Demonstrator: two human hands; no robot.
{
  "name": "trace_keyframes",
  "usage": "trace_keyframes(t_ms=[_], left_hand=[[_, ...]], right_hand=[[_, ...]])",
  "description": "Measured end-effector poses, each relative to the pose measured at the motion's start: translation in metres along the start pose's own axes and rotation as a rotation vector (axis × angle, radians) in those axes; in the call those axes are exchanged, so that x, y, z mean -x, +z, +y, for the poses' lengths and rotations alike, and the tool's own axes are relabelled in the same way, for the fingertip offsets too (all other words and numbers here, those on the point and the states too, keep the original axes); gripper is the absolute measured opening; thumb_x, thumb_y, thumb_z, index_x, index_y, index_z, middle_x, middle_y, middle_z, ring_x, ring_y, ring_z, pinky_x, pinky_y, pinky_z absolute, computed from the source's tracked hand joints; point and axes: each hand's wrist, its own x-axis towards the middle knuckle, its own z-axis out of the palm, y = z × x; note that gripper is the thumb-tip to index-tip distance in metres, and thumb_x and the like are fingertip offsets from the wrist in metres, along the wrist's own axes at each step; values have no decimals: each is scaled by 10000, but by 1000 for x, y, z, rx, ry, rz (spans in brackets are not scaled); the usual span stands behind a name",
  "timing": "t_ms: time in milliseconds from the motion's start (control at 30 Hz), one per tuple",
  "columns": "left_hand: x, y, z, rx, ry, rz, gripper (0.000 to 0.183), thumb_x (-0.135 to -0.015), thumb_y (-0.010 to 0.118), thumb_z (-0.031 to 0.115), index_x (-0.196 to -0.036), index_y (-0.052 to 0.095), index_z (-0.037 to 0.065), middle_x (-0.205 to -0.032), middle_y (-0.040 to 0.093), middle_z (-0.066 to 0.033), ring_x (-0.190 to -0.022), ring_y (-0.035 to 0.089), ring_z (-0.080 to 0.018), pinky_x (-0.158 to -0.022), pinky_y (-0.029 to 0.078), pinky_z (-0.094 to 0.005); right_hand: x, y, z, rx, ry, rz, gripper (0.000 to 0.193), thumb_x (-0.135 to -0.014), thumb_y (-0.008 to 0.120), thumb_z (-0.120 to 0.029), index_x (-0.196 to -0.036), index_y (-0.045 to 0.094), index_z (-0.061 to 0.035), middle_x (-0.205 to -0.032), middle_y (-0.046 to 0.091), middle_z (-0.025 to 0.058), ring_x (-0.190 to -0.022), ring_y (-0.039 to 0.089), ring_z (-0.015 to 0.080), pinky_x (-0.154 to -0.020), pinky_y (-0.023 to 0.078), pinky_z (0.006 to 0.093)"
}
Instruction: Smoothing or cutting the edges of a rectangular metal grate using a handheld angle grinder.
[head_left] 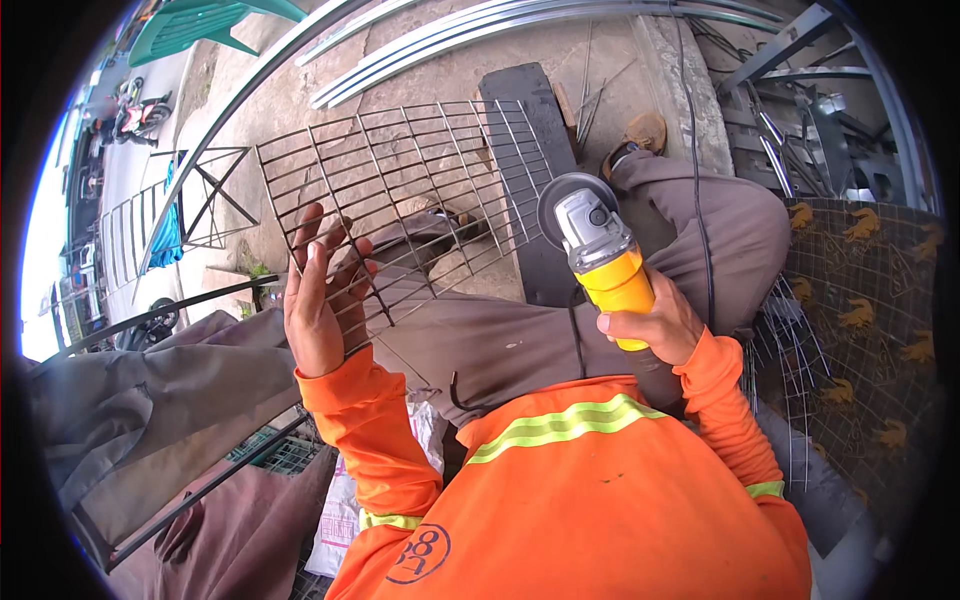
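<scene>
My right hand (pixel 672 318) is wrapped around the yellow body of an angle grinder (pixel 612 275), thumb across it. The grinder's dark round disc (pixel 574 208) is beside the right edge of a wire mesh panel (pixel 400 185); I cannot tell whether they touch. At the panel's near left corner, my left hand (pixel 325 300) grips the wires, with its fingers partly behind and between them. The panel's right end lies over a black board (pixel 550 250) between my legs.
A black cord (pixel 692 150) runs past my right leg. Long metal bars (pixel 420 55) lie on the concrete ahead. Metal frames (pixel 825 130) stand at the far right, with patterned dark cloth (pixel 860 330) nearer. Grey cloth (pixel 150 400) drapes at left; a green plastic chair (pixel 190 30) is beyond.
</scene>
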Motion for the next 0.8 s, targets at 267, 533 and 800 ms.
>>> trace_keyframes(t_ms=[267, 533, 800], left_hand=[[-24, -17, -3, 120, -81, 19, 500, -1040, 527, 328, -1466, 441, 81, -1154, 569, -83, -964, 631, -218, -803, 546, -327], [-26, -10, 1, 129, -98, 13, 461, -1057, 499, 313, -1456, 470, 85, -1179, 592, -75, -1053, 623, -217, -859, 537, -330], [-27, -5, -1, 85, -45, 59, 454, -1048, 499, 288, -1443, 465, 68, -1172, 559, -90, -967, 670, -226, -736, 550, -302]], right_hand=[[-12, 4, -2, -4, 17, -44, 534, -768, 760, -346, -1166, 609, -23, -970, 655, 63, -865, 630, 171, -827, 497, 325], [-32, 32, -6, 39, 6, -141, 565, -756, 753, -355, -1195, 604, -32, -1053, 633, 71, -955, 594, 183, -879, 472, 337], [-39, 40, -17, -156, 88, -310, 544, -775, 763, -305, -1222, 595, -45, -1013, 619, 49, -937, 597, 161, -843, 487, 318]])
